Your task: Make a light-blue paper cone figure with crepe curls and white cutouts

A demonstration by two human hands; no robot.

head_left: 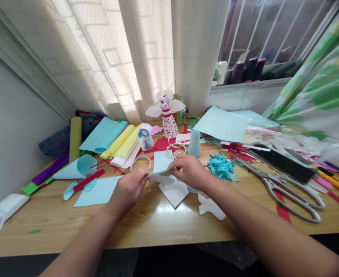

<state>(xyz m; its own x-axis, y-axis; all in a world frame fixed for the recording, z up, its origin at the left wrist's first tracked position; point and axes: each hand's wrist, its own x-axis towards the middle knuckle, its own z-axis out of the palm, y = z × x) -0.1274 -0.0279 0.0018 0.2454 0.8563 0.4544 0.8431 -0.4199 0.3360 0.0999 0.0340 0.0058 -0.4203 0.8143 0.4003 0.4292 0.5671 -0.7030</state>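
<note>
My left hand (130,191) is closed, its thumb and finger pinching the left end of a light blue piece of paper (161,163) above the desk. At the paper's right side my right hand (190,171) is also closed on it, palm down, with some fingertips hidden. Below the paper lies a white paper piece (174,193) with a pointed near corner. A white cut-out shape (211,207) rests beside my right forearm. Just beyond the hands are a roll of tape (141,163) and a light blue paper cone (194,144).
Large scissors (281,188) and a black phone (281,163) lie at the right. A teal fringed paper bundle (221,166) sits nearer. Rolled papers (120,144) fill the left, and a decorated paper vase (169,124) stands at the back. The desk's front edge (158,245) runs below my hands.
</note>
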